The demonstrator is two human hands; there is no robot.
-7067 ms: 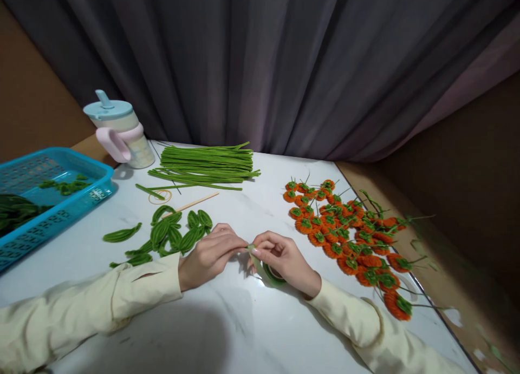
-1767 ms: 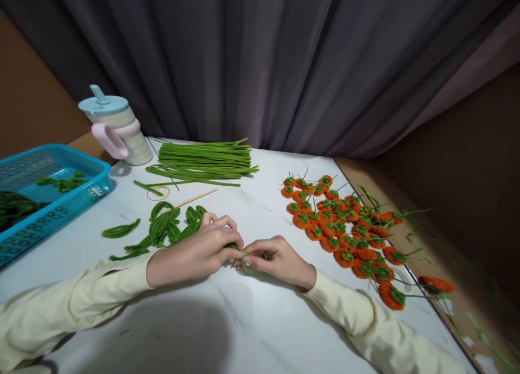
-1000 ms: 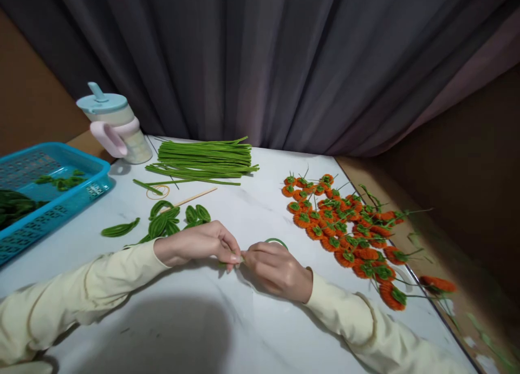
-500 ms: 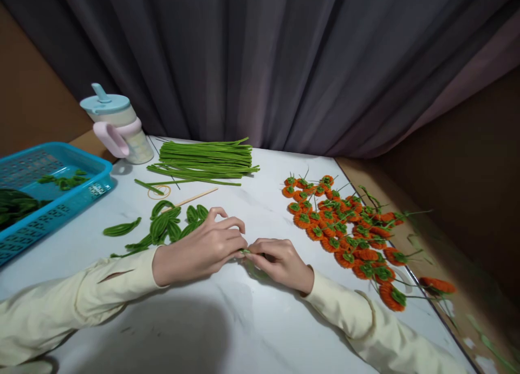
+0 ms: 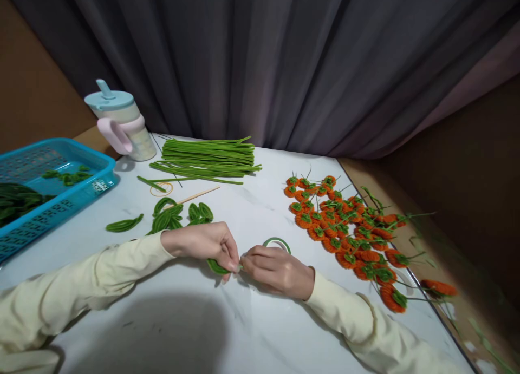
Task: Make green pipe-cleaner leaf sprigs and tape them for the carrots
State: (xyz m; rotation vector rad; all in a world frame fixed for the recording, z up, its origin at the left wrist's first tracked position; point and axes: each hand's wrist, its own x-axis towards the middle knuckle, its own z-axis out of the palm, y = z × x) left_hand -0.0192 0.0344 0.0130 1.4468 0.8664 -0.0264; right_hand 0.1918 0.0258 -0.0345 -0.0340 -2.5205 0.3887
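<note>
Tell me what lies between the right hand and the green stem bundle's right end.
The head view shows a green tape roll partly hidden by the right hand, then bare white tabletop to the green stem bundle.

Green leaf (image 5: 215,267) in left hand (image 5: 208,243)

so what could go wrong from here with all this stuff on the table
The left hand pinches the green leaf near one end, so it might slip or twist loose. The left sleeve overlaps the loose leaves in this view and could drag them if it touches them. The nearest orange piece sits by the table's right edge, its stem jutting past, so a bump might push it off.
</note>
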